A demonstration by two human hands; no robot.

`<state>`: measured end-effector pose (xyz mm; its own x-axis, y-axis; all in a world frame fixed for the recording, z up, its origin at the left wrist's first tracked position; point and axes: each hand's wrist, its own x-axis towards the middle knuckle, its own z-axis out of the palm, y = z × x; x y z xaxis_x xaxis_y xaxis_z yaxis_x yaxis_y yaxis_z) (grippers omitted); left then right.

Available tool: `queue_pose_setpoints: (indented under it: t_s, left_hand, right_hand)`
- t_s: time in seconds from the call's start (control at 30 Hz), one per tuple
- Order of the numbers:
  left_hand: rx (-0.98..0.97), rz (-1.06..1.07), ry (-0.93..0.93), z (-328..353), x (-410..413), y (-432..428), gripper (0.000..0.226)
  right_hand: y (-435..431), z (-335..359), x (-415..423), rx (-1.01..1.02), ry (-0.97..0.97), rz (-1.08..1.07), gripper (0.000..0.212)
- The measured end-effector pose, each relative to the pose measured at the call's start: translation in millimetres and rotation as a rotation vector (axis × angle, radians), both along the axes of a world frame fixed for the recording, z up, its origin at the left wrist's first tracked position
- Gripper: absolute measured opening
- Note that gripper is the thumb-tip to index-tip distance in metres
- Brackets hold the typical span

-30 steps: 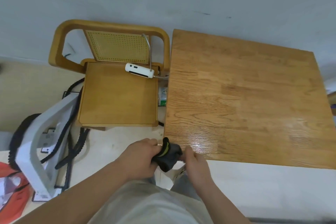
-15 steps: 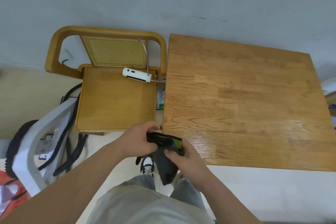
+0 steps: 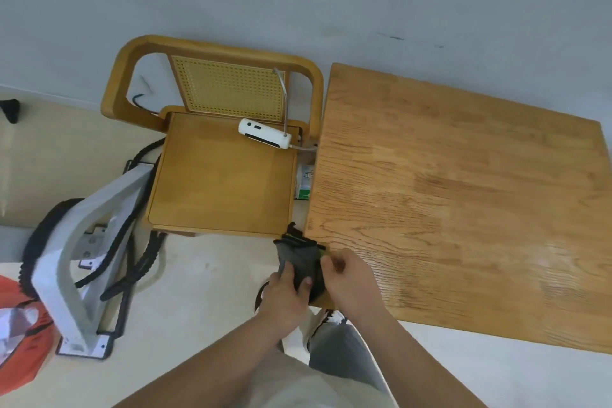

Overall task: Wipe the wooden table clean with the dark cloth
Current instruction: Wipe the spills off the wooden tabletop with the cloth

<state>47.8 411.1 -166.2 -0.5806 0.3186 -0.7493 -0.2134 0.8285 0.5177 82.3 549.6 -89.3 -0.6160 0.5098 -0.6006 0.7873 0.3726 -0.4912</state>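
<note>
The wooden table fills the right half of the view, its top bare and glossy. The dark cloth, grey with a black and yellow-green trim, hangs at the table's near left corner. My left hand grips the cloth's lower part from the left, thumb on top of the fabric. My right hand pinches the cloth's right edge by the green trim, resting over the table corner. Part of the cloth is hidden under both hands.
A wooden chair with a cane back stands left of the table, a white device on its seat. A white metal stand with black cables sits on the floor at left, beside something orange. A grey wall lies behind.
Both hands have carried the cloth up and right, from over the floor to the table's near left corner. The cloth has spread out from a bunched wad into a flatter, longer shape.
</note>
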Motion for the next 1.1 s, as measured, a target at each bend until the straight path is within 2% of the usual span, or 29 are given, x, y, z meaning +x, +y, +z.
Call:
queue_pose_setpoints:
  t_s: [0.13, 0.23, 0.37, 0.53, 0.7, 0.83, 0.97, 1.1]
  left_hand:
    - [-0.009, 0.118, -0.027, -5, -16, 33, 0.044]
    - [0.030, 0.186, -0.006, -8, -42, 57, 0.058]
    - [0.092, 0.190, 0.032, -15, -66, 75, 0.057]
    - [-0.012, 0.203, 0.155, -12, 13, 34, 0.055]
    - [-0.154, 0.245, 0.125, -10, 58, 19, 0.050]
    - [-0.220, 0.144, 0.145, -15, 8, 42, 0.055]
    - [-0.143, 0.150, 0.120, -12, -59, 90, 0.063]
    - [-0.152, 0.168, 0.267, -3, -63, 112, 0.058]
  right_hand:
    - [32, 0, 3, 0.011, 0.049, 0.056, 0.013]
    - [56, 1, 1, 0.038, 0.012, 0.137, 0.010]
    - [81, -3, -7, 0.104, -0.055, 0.279, 0.033]
    - [87, -8, -9, 0.117, -0.071, 0.446, 0.046]
    - [83, -13, -10, 0.090, -0.007, 0.570, 0.047]
    - [97, -7, -11, 0.066, -0.007, 0.575, 0.051]
    - [125, 2, -16, 0.058, -0.006, 0.547, 0.051]
    - [148, 8, -34, 0.066, -0.013, 0.527, 0.056]
